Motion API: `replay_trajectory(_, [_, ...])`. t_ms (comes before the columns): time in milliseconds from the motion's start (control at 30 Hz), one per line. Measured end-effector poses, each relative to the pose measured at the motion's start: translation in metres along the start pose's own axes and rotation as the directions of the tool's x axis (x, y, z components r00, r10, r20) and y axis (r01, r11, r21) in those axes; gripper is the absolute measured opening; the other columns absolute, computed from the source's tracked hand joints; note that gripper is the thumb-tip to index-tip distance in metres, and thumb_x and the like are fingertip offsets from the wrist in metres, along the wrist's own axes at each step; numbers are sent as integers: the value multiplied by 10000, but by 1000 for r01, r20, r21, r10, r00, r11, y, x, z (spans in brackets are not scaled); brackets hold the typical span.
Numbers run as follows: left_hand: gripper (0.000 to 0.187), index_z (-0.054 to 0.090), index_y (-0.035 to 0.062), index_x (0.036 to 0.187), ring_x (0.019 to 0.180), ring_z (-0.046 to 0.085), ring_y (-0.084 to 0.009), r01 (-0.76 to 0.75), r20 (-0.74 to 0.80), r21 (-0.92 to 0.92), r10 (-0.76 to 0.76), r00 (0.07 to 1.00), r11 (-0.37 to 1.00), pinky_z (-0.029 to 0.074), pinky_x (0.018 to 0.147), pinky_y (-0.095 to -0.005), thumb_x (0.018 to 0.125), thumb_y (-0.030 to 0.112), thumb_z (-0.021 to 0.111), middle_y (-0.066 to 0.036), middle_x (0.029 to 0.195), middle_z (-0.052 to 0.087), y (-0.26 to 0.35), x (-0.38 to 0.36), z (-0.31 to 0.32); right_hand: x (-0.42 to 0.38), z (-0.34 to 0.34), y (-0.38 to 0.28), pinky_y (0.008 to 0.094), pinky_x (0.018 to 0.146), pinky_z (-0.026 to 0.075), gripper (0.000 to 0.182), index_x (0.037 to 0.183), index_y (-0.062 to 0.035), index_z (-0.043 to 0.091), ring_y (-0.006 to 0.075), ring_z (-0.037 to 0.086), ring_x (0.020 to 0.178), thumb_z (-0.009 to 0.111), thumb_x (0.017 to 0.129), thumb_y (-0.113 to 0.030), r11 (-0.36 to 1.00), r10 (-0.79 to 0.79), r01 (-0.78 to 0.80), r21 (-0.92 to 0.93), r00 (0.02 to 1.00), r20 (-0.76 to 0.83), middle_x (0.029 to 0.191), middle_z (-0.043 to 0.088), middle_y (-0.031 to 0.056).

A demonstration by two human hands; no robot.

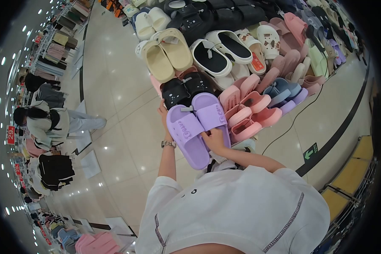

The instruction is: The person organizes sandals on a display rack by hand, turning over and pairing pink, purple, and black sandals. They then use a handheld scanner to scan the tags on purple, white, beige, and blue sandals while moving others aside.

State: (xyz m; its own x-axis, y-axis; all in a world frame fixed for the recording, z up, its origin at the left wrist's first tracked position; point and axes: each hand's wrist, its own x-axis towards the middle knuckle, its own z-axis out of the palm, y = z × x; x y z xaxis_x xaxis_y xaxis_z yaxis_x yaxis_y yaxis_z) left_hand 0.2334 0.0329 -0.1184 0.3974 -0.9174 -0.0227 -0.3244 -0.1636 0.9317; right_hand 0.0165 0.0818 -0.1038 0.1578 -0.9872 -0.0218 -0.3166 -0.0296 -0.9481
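A pair of lavender slippers [194, 127], joined by a tag near the straps, is tilted in front of my chest. My right hand [216, 142] grips the pair at the inner edge, with fingers just behind the strap. My left hand [162, 113], below it a metal wristwatch, is closed at the left edge of a pair of black slippers [188, 88]; part of this hand is hidden behind the lavender pair. Cream slippers [167, 55] lie just beyond the black ones. Pink slippers [249, 110] stand stacked to the right of the lavender pair.
White clogs with black insoles [211, 57] and many other slippers cover the display ahead. A dark cable [292, 117] hangs to the floor on the right. A person [51, 120] stands by clothing racks on the left. Yellowish bench-like panels [351, 175] are at lower right.
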Motion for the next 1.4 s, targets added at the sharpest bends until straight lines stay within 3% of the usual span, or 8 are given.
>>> replay_trajectory(133, [561, 321, 68, 1296, 933, 499, -180, 9, 36, -260, 0, 999, 965, 441, 728, -308, 814, 212, 566, -59, 1089, 408, -5, -13, -13, 2, 2, 3, 348, 485, 432, 309, 735, 24, 602, 271, 569, 481, 667, 725, -278, 1000, 6, -5, -30, 1000, 9, 563, 577, 148])
replay_trajectory(300, [465, 337, 17, 1272, 1099, 420, -159, 116, -34, -541, -160, 987, 833, 354, 918, -294, 886, 269, 400, -96, 1229, 420, 24, -54, -29, 8, 2, 5, 338, 493, 445, 294, 738, 8, 614, 246, 577, 482, 682, 692, -274, 995, -67, 68, -70, 998, 17, 569, 586, 131])
replay_trajectory(433, [446, 324, 18, 1287, 1153, 397, -169, 84, -53, -424, -118, 992, 902, 346, 943, -294, 894, 218, 390, -109, 1294, 381, 45, -90, 5, 13, -9, 4, 330, 498, 450, 300, 756, -11, 625, 237, 574, 486, 699, 665, -287, 981, -177, 180, -71, 983, 46, 570, 579, 115])
replay_trajectory(500, [438, 324, 16, 1288, 1184, 381, -176, 68, -157, -571, -189, 969, 818, 339, 960, -298, 906, 222, 385, -115, 1293, 379, 51, -98, 19, 15, -10, 5, 328, 498, 449, 307, 769, -14, 628, 238, 568, 485, 702, 660, -291, 973, -217, 220, -76, 975, 39, 574, 578, 110])
replay_trajectory(667, [423, 339, 21, 1276, 1147, 409, -174, 22, -180, -532, -139, 974, 846, 344, 957, -296, 929, 261, 368, -112, 1263, 394, 26, -78, 16, 18, -4, 8, 330, 506, 450, 319, 797, -26, 638, 245, 563, 502, 708, 648, -300, 947, -308, 305, -105, 951, -18, 602, 585, 106])
replay_trajectory(1033, [462, 327, 14, 1263, 1144, 397, -197, -62, -219, -451, -43, 975, 890, 330, 960, -318, 893, 283, 390, -118, 1242, 377, 20, -69, 21, 30, -8, 29, 469, 903, 352, 556, 1104, -30, 557, 376, 475, 1047, 674, 657, -339, 815, -502, 520, -257, 854, 136, 1104, 532, 187])
replay_trajectory(1133, [466, 331, 10, 1255, 1140, 390, -199, -56, -224, -375, -31, 974, 925, 315, 964, -316, 886, 289, 388, -119, 1233, 378, 19, -67, 20, 34, -11, 23, 458, 842, 386, 505, 1074, -46, 575, 358, 520, 966, 659, 669, -336, 716, -598, 592, -371, 794, 112, 1040, 561, 168])
replay_trajectory(1400, [479, 337, -5, 1243, 1141, 368, -209, -62, -205, -336, -9, 979, 940, 280, 980, -328, 881, 307, 369, -126, 1226, 369, -2, -61, 23, 33, -6, 43, 477, 892, 355, 544, 1118, -46, 546, 388, 477, 1031, 644, 686, -362, 771, -520, 563, -299, 827, 214, 1109, 523, 187])
